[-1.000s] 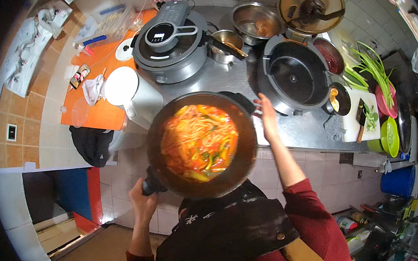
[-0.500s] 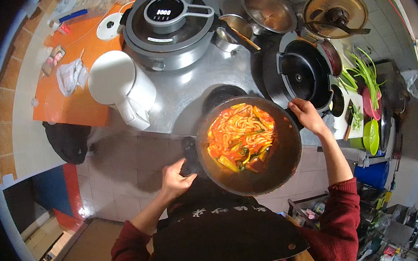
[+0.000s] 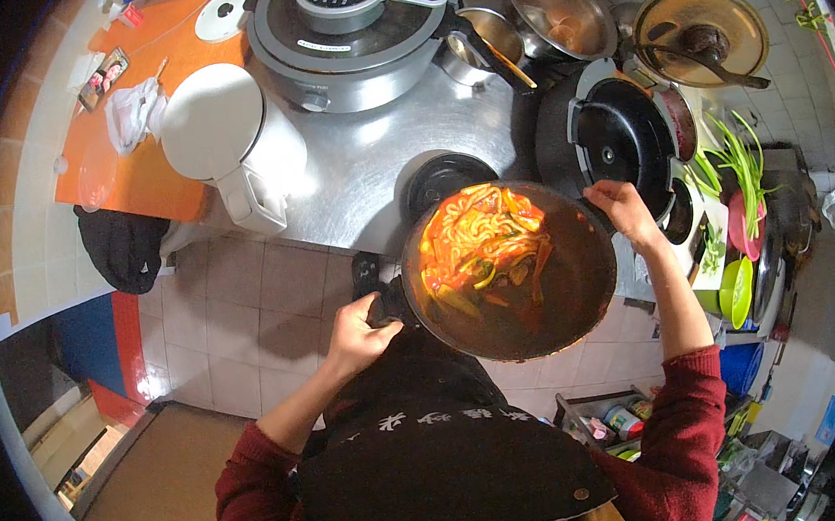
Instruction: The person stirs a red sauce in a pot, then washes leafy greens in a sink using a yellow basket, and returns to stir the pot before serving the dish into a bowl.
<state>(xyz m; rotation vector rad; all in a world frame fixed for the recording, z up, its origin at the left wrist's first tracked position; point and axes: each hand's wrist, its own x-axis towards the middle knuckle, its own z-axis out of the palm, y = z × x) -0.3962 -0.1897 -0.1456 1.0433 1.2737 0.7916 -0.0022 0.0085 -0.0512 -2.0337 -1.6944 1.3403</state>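
Note:
A dark wok (image 3: 573, 291) with two side handles hangs in front of the steel counter's near edge. Inside are thick noodles (image 3: 480, 232) in red sauce with green and yellow vegetable pieces, gathered toward the far left side. My left hand (image 3: 357, 339) is closed round the black left handle. On the other side, my right hand (image 3: 624, 213) grips the right handle with its fingers wrapped over it. Just beyond the wok's far rim lies a round black dish-like piece (image 3: 444, 172), partly covered by the wok.
A white lidded jug (image 3: 213, 124) stands left on the steel counter (image 3: 358, 166). Behind are a grey cooker (image 3: 345, 77) and a steel bowl (image 3: 562, 10). An open black pot (image 3: 616, 131) sits right, near green onions (image 3: 742, 159) and a green bowl (image 3: 736, 292).
The wok has shifted slightly right and away from me, both hands still on its handles. Noodles have slid toward its far left side, baring more of the near right wall.

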